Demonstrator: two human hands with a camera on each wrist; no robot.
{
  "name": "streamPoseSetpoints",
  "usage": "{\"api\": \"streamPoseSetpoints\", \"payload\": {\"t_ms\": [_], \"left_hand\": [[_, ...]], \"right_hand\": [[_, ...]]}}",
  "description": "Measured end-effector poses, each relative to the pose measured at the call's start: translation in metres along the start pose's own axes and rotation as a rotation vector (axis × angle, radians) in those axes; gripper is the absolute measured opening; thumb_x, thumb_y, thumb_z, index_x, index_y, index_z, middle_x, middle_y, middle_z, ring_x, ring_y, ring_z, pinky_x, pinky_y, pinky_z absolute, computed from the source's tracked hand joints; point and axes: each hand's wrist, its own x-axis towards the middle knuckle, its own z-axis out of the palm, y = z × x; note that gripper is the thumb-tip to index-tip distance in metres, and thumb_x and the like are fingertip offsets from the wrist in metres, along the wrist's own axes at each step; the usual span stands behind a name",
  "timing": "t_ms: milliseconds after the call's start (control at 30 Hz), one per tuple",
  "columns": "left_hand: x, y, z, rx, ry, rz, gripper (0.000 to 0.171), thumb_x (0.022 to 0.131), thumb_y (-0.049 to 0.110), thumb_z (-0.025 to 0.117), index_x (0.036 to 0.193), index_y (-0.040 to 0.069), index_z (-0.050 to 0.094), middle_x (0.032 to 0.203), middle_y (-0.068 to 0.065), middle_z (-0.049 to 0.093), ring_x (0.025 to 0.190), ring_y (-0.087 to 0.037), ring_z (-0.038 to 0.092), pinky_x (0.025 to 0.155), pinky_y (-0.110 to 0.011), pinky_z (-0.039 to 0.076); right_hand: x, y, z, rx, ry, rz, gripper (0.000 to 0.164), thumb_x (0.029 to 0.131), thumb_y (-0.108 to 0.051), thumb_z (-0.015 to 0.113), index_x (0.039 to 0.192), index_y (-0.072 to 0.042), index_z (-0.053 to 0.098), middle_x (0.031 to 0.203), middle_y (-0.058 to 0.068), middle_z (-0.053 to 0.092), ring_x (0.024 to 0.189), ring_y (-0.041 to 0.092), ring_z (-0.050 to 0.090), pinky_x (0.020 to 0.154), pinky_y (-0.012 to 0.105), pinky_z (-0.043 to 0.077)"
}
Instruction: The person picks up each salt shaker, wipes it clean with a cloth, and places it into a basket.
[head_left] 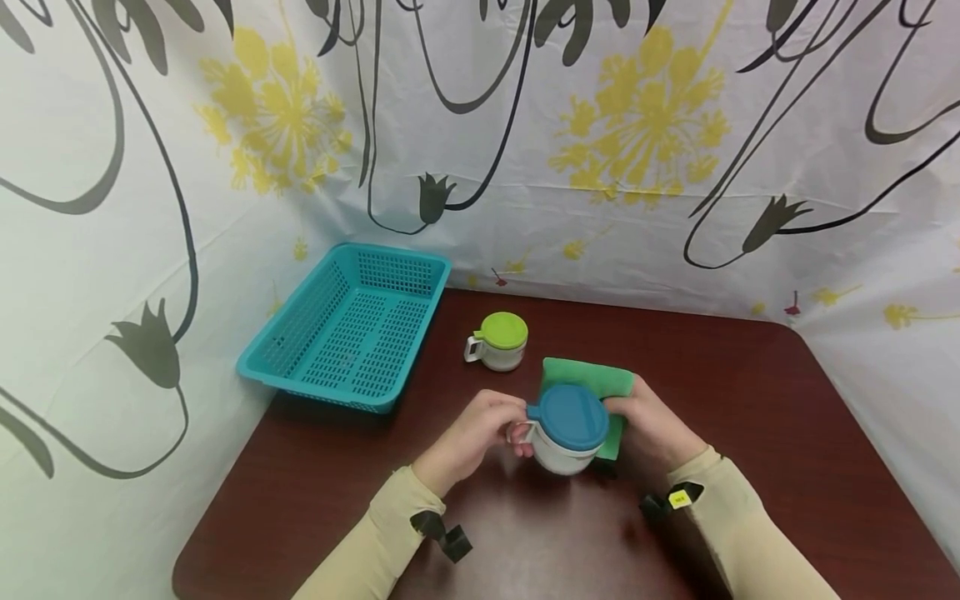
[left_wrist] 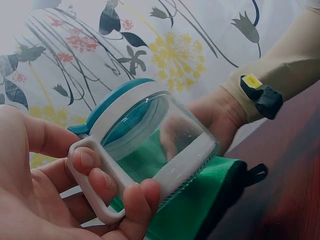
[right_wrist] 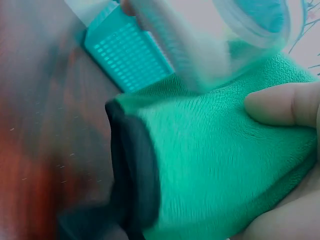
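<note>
At lower centre, we see the left hand (head_left: 480, 429), grip curled round a blue-lidded mug (head_left: 574, 418)'s handle (left_wrist: 111, 166), and the right hand (head_left: 660, 427), grip pinching a green cloth (head_left: 592, 375).

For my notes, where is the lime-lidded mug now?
In the head view, the lime-lidded mug stands right of the basket, beyond the blue-lidded mug.

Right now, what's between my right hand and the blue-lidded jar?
A green cloth, held in your right hand; the right wrist view shows it between thumb and jar.
</note>
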Motion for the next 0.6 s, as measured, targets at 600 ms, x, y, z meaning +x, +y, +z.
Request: {"api": "streamPoseSetpoints", "payload": {"t_ms": [600], "left_hand": [[-0.001, -0.001, 0.002, 0.042, -0.077, 0.005, 0.033, 0.092, 0.010, 0.047, 0.065, -0.008, 0.044, 0.062, -0.016, 0.044, 0.062, -0.030, 0.062, 0.062, -0.034, 0.055]], "right_hand": [[-0.006, -0.063, 0.009, -0.478, -0.255, -0.227, 0.048, 0.091, 0.011, 0.058, 0.139, 0.002, 0.055, 0.131, 0.021, 0.061, 0.115, 0.036, 0.061, 0.091, 0.043, 0.054]]}}
